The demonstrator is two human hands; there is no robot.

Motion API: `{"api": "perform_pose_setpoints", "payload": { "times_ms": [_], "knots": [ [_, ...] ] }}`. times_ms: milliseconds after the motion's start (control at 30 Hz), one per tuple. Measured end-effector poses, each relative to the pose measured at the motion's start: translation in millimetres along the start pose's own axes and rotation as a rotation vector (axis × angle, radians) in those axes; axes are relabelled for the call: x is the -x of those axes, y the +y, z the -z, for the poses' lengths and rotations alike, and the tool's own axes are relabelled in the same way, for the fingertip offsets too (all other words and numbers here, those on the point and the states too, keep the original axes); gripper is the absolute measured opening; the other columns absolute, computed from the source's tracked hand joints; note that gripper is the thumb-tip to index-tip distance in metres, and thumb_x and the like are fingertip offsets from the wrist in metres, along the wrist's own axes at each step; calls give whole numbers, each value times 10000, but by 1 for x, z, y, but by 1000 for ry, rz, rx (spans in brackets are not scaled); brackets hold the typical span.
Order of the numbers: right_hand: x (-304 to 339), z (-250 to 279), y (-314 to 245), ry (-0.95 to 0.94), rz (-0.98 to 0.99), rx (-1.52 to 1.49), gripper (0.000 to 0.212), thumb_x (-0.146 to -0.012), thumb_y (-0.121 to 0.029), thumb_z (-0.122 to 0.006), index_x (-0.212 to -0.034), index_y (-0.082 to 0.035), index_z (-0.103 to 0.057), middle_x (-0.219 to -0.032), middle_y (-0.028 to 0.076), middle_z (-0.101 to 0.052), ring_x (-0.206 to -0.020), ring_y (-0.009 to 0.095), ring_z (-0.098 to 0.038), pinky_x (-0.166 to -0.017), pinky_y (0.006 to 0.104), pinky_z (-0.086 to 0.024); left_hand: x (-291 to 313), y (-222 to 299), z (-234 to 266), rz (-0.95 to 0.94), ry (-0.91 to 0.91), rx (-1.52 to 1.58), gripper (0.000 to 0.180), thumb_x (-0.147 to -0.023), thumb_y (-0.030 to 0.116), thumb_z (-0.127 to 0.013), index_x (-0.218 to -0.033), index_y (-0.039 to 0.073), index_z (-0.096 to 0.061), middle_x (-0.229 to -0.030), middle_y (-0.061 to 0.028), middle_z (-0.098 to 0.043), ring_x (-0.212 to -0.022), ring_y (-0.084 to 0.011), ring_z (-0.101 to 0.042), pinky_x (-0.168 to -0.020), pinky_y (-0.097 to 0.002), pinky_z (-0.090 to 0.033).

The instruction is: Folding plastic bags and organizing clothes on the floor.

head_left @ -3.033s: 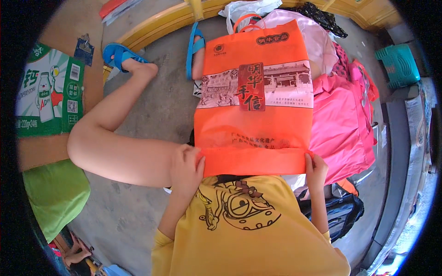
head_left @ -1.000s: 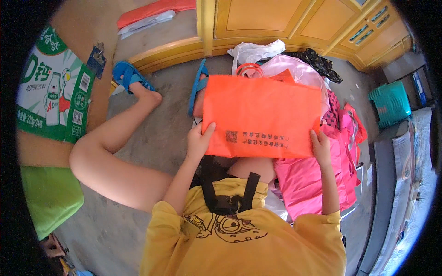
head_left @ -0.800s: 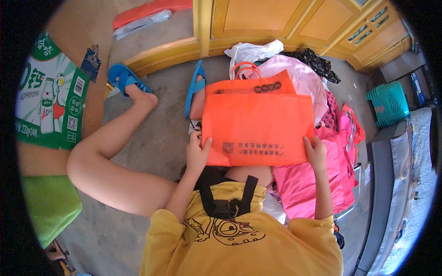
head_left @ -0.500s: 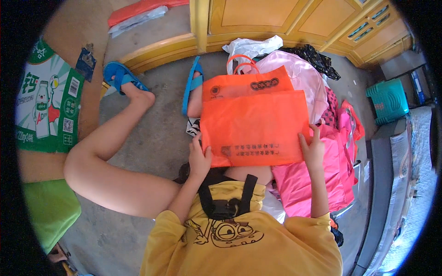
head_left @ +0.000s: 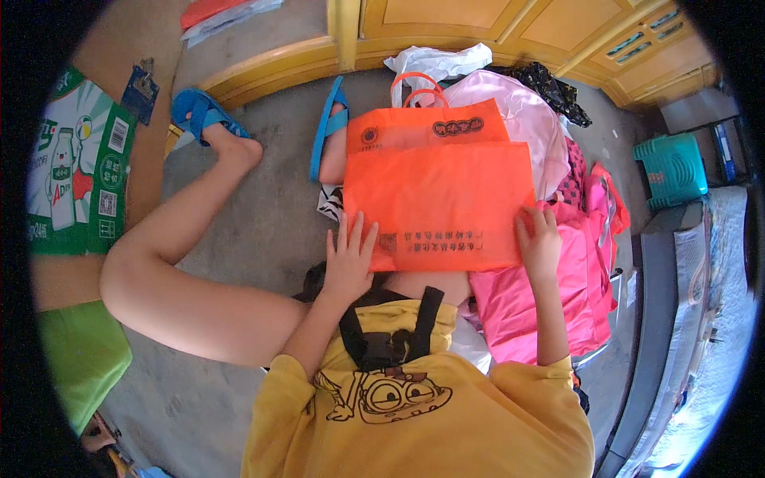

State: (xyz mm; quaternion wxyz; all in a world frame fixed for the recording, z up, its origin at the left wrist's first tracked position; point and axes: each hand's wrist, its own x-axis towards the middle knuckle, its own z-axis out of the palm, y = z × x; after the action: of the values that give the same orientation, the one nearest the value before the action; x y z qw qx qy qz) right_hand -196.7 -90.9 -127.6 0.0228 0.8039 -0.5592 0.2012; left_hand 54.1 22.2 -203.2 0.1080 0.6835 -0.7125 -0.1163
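An orange non-woven tote bag (head_left: 438,191) lies folded over my lap, its lower part doubled up and its two handles pointing away from me. My left hand (head_left: 349,259) rests on its lower left corner, fingers spread and flat. At the bag's right edge, the fingers of my right hand (head_left: 539,239) are bent and pinch the fabric. Under and beside the bag, to the right, spreads a bright pink bag (head_left: 550,307). Light pink cloth (head_left: 526,127) bulges out behind it.
White plastic (head_left: 438,64) and a black plastic bag (head_left: 554,92) lie by the yellow cabinet (head_left: 446,24). Blue slippers (head_left: 199,115) are on my feet. A green carton (head_left: 84,159) stands left, a teal plastic stool (head_left: 673,171) right. Green cloth (head_left: 80,358) hangs at lower left.
My left hand has gone from gripping the bag's left edge to lying spread on its corner. My right hand has shifted slightly up along the right edge.
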Motion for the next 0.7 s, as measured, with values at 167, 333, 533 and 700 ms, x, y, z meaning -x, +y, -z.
{"api": "perform_pose_setpoints", "payload": {
  "times_ms": [167,333,533,700],
  "knots": [
    [4,-4,11,58,-61,-241,364,-625,-42,-557,-967,-45,-433,-723,99,-473,-568,199,-491,-508,283,-409,3,-9,-3,46,171,511,857,-489,129,-669,-1169,52,-153,-1211,-168,-119,-1111,-303,-165,-872,-397,-231],
    [19,16,7,140,-196,-852,559,-619,65,-521,-1117,-40,-290,-760,69,-495,-718,153,-489,-603,268,-398,-3,-16,30,188,542,1554,758,-561,-4,-614,-1142,0,-127,-1082,-155,-340,-954,-210,-394,-803,-304,-329],
    [68,65,26,-300,110,-1022,235,-648,-237,-500,-716,-18,-548,-756,124,-523,-825,275,-492,-759,347,-326,38,-35,75,-383,-105,1146,298,-652,223,-487,-842,-5,-522,-911,-102,-510,-894,-218,-458,-773,-304,-338],
    [95,80,13,-455,287,-713,252,-622,-257,-510,-715,-26,-552,-796,97,-542,-835,233,-497,-776,341,-313,59,-22,76,-451,-222,833,280,-665,193,-449,-862,11,-529,-966,-85,-498,-940,-240,-437,-797,-318,-320]
  ]
}}
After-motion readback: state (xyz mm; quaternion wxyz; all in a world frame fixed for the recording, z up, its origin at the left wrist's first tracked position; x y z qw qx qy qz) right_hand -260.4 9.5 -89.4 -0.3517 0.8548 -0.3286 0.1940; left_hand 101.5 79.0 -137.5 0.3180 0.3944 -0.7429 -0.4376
